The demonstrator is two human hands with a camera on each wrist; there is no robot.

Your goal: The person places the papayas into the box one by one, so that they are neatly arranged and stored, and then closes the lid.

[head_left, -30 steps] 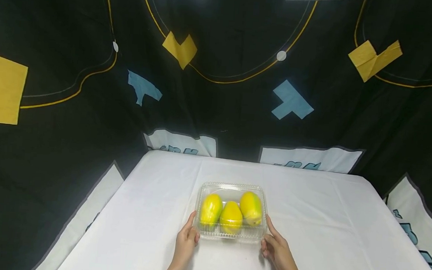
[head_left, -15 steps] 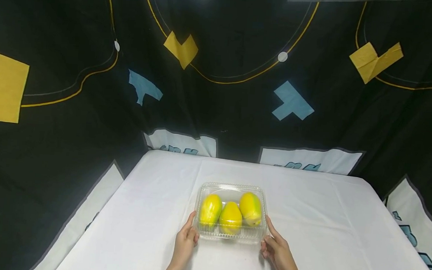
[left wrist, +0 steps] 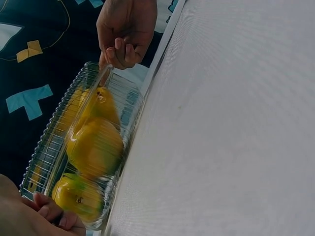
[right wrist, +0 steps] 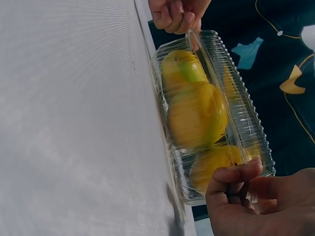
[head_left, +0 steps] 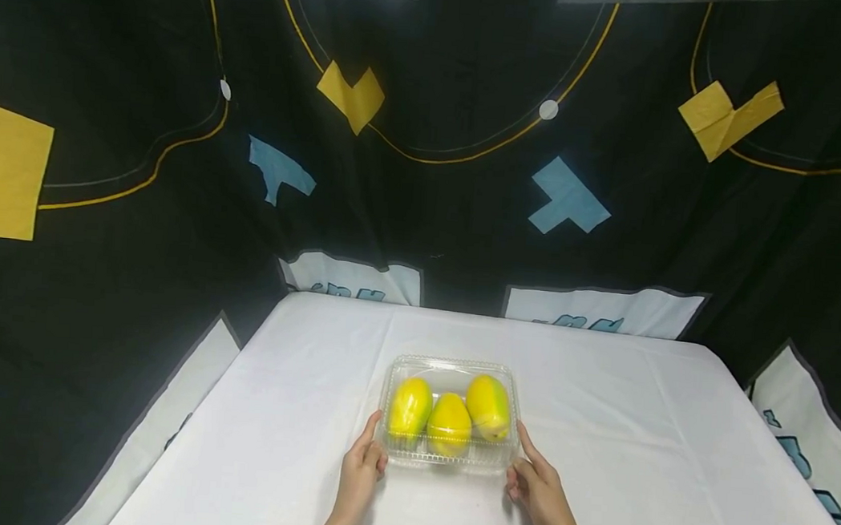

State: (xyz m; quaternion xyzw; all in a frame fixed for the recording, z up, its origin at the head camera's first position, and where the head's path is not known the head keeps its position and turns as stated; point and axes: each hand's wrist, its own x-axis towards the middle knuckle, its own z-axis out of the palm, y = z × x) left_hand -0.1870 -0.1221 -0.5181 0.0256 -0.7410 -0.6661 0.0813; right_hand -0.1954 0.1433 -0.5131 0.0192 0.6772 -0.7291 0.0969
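Note:
A clear plastic clamshell container point(head_left: 490, 453), its lid down, rests on the white table near the front. Through the plastic show three yellow-green fruits that look like mangoes: a left mango point(head_left: 412, 406), a middle mango point(head_left: 450, 425) and a right mango point(head_left: 488, 406). My left hand point(head_left: 360, 469) grips the container's left side, index finger stretched along it and the other fingers curled. Mirroring it, my right hand point(head_left: 542, 495) holds the right side. In the right wrist view the right thumb point(right wrist: 241, 171) lies by the container's near end. Where the fingertips meet the rim is partly hidden.
A white cloth point(head_left: 641, 437) covers the table. Behind it hangs a black curtain point(head_left: 438, 215) with yellow and blue patches. White printed panels point(head_left: 606, 307) hang at the table's back edge.
Both hands and the container stay almost still. Only a very slight shift of the whole view shows.

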